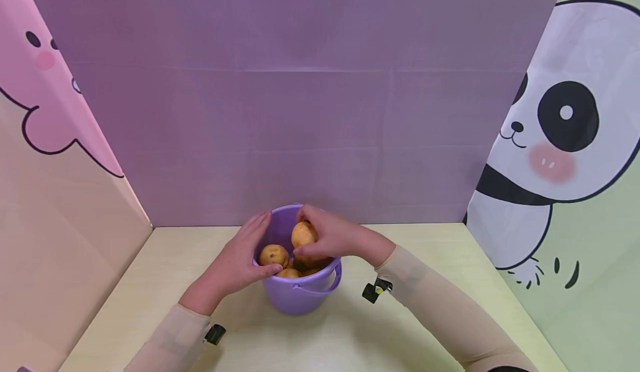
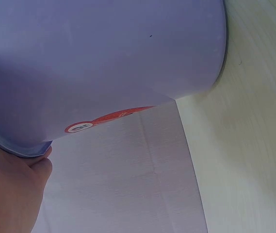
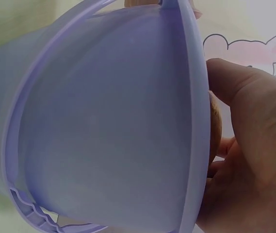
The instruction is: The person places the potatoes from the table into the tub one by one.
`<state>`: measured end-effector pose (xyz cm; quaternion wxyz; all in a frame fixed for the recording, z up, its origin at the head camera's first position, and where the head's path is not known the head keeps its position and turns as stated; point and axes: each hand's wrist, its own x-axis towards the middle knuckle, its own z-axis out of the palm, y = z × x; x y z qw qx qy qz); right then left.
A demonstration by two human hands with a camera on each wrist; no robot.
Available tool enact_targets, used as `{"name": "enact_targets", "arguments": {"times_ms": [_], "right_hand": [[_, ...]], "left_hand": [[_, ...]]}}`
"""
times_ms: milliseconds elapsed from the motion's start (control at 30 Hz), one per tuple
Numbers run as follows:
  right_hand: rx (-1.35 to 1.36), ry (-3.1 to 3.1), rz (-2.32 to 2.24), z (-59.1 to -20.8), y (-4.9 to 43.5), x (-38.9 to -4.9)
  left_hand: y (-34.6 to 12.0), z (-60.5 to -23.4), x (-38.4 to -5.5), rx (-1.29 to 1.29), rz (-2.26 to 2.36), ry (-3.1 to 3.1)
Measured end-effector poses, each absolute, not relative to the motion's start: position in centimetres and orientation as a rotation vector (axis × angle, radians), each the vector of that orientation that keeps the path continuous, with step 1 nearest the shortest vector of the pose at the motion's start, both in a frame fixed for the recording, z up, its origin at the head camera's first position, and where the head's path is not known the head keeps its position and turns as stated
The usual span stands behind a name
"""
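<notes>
A purple bucket (image 1: 295, 294) stands upright, with several potatoes inside. My right hand (image 1: 332, 235) reaches over its right rim and grips a potato (image 1: 304, 234) between thumb and fingers, just inside the mouth. The right wrist view shows a sliver of potato (image 3: 215, 126) between the bucket's rim and that hand (image 3: 259, 145). My left hand (image 1: 245, 255) rests on the left rim, fingers extended along it and thumb across the front. Close to that thumb lies another potato (image 1: 274, 255). In the left wrist view the bucket wall (image 2: 104, 58) hides most of the fingers.
A purple handle (image 1: 335, 280) hangs down at the bucket's right front. The pale wooden table (image 1: 400, 305) meets a purple back panel (image 1: 310, 111). Side panels carry a pink cartoon figure (image 1: 60, 122) and a panda (image 1: 565, 116).
</notes>
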<state>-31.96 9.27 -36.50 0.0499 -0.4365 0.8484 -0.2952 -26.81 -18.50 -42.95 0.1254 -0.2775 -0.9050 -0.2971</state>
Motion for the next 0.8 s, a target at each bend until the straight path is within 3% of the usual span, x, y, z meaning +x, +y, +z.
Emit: {"name": "enact_targets", "arguments": {"times_ms": [800], "right_hand": [[-1.408, 2.551, -0.827, -36.57, 9.48, -31.99]], "left_hand": [[-18.24, -43.02, -27.15, -0.846, -0.868, -2.616]]}}
